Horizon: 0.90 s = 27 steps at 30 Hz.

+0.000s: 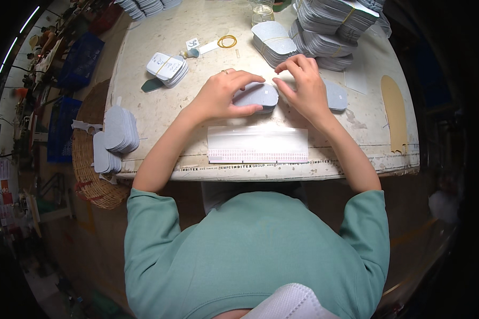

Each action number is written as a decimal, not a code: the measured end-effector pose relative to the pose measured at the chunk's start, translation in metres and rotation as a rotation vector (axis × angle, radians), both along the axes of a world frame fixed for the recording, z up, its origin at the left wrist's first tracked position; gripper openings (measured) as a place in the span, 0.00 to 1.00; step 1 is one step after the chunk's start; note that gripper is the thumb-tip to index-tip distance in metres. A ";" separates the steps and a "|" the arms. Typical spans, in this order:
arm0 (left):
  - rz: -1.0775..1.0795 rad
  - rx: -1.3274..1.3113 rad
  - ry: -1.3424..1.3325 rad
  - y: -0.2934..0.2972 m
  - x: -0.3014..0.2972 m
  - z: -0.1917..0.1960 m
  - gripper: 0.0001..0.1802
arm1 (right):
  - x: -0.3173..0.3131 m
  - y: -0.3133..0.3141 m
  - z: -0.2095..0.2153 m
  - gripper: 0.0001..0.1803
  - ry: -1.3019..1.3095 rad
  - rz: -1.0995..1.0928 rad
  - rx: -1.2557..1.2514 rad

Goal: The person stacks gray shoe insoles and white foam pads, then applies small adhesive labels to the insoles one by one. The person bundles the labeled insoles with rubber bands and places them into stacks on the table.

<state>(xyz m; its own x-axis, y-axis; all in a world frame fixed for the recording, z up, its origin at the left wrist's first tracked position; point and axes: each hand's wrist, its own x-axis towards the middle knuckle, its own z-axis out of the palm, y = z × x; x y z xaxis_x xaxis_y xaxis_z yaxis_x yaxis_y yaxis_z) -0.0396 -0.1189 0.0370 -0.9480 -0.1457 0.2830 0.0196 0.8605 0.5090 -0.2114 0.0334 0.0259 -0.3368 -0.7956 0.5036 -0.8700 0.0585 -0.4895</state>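
Atop the scuffed white worktop [372, 133], the left hand [221, 95] clasped a small stack of grey insole-shaped pieces [258, 97] between thumb and fingers, while the right hand [307, 87] hung beside it, fingers spread, seemingly a steadying step whose next move called for even pressure.

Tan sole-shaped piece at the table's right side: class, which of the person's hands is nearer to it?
Right. The right hand is left of the tan sole-shaped piece, apart from it; the left hand is farther left, its fingers around a grey stack.
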 end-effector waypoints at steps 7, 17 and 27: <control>-0.035 0.110 0.145 -0.003 -0.002 0.002 0.19 | 0.011 0.004 -0.005 0.04 -0.029 0.181 -0.034; -0.045 0.088 0.042 -0.003 0.000 0.001 0.25 | -0.010 -0.002 -0.001 0.13 0.131 0.003 -0.096; -0.021 0.088 0.048 -0.006 -0.002 -0.006 0.23 | 0.019 0.002 -0.002 0.25 0.020 0.160 -0.019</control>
<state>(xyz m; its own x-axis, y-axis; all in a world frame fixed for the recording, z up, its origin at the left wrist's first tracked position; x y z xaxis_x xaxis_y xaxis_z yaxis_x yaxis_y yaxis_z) -0.0417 -0.1250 0.0306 -0.9368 -0.1521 0.3151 0.0635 0.8118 0.5805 -0.1924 0.0357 0.0241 -0.1968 -0.8284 0.5245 -0.8769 -0.0905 -0.4721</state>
